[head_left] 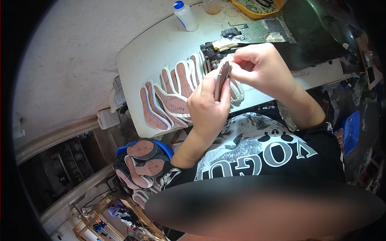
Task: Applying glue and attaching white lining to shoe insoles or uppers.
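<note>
Brown sole-shaped piece with a pale rim [222, 78], thin and turned nearly edge-on, stands tilted near the centre of the frame, above the front edge of a white tabletop [140, 60]. The left hand [209, 100] is clamped on its lower part, fingers on one side and thumb on the other. The right hand [259, 66] comes in from the right, its thumb and fingertips touching the upper part; I cannot tell whether they pinch it or only rest against it. Left of centre, a row of flat brown soles edged in white or blue-grey [173, 104] leans and overlaps on the tabletop. At the upper middle is a white plastic bottle with a blue cap [187, 19], and right of it a yellow plastic basket [250, 14]. More brown-faced soles with dark edges [146, 148] lie heaped in a blue tub [120, 151] at the lower left
</note>
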A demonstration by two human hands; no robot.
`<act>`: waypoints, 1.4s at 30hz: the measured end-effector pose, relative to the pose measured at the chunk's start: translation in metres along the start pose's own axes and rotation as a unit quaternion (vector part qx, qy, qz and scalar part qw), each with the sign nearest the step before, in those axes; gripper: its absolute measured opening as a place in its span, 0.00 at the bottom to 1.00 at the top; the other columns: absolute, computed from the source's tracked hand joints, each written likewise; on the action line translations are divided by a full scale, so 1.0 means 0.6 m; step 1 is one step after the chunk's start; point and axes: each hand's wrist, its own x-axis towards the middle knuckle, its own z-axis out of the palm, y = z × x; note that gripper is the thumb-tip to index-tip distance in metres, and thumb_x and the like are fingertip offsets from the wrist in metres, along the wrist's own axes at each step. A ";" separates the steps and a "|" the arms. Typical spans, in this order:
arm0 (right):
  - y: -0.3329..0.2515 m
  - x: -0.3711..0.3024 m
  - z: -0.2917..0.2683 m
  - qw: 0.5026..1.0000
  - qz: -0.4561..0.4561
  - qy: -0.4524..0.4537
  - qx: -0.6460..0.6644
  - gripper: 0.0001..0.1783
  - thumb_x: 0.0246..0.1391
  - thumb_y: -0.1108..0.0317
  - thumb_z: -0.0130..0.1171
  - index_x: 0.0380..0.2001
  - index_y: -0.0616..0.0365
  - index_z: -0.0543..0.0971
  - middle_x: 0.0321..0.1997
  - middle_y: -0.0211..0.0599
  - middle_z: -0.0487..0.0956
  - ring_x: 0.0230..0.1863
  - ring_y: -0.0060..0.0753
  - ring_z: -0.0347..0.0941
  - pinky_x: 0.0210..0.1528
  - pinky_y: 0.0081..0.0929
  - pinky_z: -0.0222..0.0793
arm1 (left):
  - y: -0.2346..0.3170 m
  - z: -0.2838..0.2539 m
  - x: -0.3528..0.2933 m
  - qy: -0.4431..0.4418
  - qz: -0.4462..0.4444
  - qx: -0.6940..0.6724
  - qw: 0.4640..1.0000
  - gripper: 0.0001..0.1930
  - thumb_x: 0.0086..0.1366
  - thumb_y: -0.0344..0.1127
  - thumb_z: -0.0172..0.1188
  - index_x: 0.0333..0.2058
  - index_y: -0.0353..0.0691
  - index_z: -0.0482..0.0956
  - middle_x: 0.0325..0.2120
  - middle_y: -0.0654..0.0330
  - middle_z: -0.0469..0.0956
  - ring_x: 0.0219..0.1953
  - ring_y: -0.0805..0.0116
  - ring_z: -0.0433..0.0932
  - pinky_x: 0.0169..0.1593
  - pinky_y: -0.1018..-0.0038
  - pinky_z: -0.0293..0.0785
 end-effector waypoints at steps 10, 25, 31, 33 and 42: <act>0.025 0.006 -0.016 0.989 -0.127 -0.005 -0.075 0.05 0.45 0.73 0.63 0.25 0.65 0.79 0.19 0.40 0.76 0.19 0.29 0.72 0.24 0.23 0.67 | 0.001 0.000 0.003 -0.038 0.021 0.029 0.999 0.14 0.55 0.28 0.62 0.42 0.40 0.77 0.27 0.53 0.79 0.28 0.54 0.79 0.32 0.65 0.73; 0.042 0.014 -0.014 0.932 0.125 -0.113 0.321 0.08 0.51 0.68 0.61 0.22 0.59 0.78 0.17 0.24 0.74 0.17 0.11 0.65 0.20 0.12 0.59 | -0.011 0.000 -0.002 -0.072 -0.042 -0.037 0.996 0.11 0.58 0.30 0.61 0.40 0.37 0.74 0.24 0.50 0.78 0.25 0.55 0.79 0.31 0.67 0.73; 0.079 0.016 -0.004 0.893 0.115 -0.148 0.409 0.10 0.55 0.66 0.60 0.35 0.61 0.81 0.27 0.27 0.78 0.30 0.13 0.71 0.31 0.12 0.65 | -0.019 -0.004 -0.005 -0.066 -0.107 -0.220 0.967 0.10 0.61 0.30 0.60 0.40 0.33 0.73 0.27 0.58 0.79 0.29 0.73 0.78 0.34 0.76 0.73; 0.108 0.014 0.009 0.868 0.116 -0.204 0.437 0.09 0.56 0.67 0.59 0.36 0.63 0.79 0.27 0.25 0.76 0.27 0.14 0.68 0.29 0.14 0.64 | -0.017 -0.002 -0.003 -0.102 -0.134 -0.293 0.941 0.11 0.62 0.31 0.59 0.41 0.33 0.72 0.30 0.58 0.79 0.32 0.73 0.77 0.37 0.76 0.72; 0.059 -0.015 0.049 0.981 -0.031 0.053 0.183 0.08 0.57 0.70 0.56 0.27 0.63 0.76 0.25 0.27 0.70 0.26 0.16 0.64 0.28 0.19 0.61 | -0.031 0.013 -0.007 -0.081 -0.112 -0.300 0.944 0.18 0.64 0.33 0.57 0.48 0.33 0.65 0.38 0.55 0.75 0.39 0.69 0.75 0.44 0.73 0.71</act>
